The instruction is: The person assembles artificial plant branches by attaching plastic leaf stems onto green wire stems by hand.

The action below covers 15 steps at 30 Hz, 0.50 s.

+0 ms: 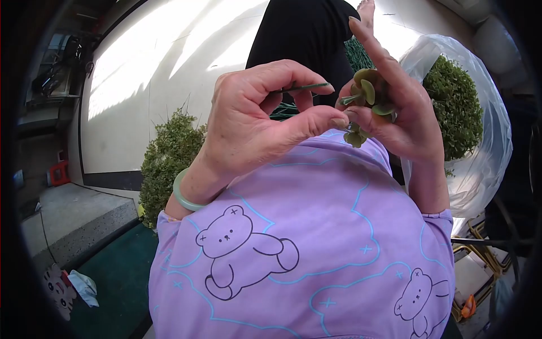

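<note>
My left hand (259,113), with a pale green bangle (186,195) at its wrist, holds a thin dark green stem (305,87) between its fingers. Its thumb tip comes close to my right hand (403,107). That hand pinches a small sprig of rounded green leaves (367,90) between thumb and bent fingers, while one finger points up and away. More thin green stems (285,112) show behind my left hand, above my lap, partly hidden by it.
A bushy green plant bundle (169,155) stands beside my left forearm. Another green bundle (451,107) sits in a clear plastic bag (491,164) at the right. A grey step (84,217) and a dark green surface (121,277) lie at lower left.
</note>
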Available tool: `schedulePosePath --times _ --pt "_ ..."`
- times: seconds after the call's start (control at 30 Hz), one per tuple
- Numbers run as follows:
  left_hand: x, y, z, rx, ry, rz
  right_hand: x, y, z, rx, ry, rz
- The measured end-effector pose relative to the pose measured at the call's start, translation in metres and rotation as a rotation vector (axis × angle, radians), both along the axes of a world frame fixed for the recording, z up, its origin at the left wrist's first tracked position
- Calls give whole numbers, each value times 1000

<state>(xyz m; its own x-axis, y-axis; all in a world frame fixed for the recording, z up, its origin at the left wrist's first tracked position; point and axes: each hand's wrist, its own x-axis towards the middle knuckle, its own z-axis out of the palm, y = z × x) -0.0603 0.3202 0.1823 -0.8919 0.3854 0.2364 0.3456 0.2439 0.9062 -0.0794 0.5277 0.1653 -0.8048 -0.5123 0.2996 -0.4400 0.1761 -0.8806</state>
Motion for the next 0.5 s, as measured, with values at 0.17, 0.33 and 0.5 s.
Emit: schedulePosePath --times 0.17,0.33,0.5 --pt "-5 3 -10 -69 -68 -8 4 -3 4 114 -31 -12" --pt "-7 7 -12 -30 -124 -26 -5 4 -5 50 315 7" --pt "-5 7 -3 32 -121 -91 9 -1 -20 -170 152 -72"
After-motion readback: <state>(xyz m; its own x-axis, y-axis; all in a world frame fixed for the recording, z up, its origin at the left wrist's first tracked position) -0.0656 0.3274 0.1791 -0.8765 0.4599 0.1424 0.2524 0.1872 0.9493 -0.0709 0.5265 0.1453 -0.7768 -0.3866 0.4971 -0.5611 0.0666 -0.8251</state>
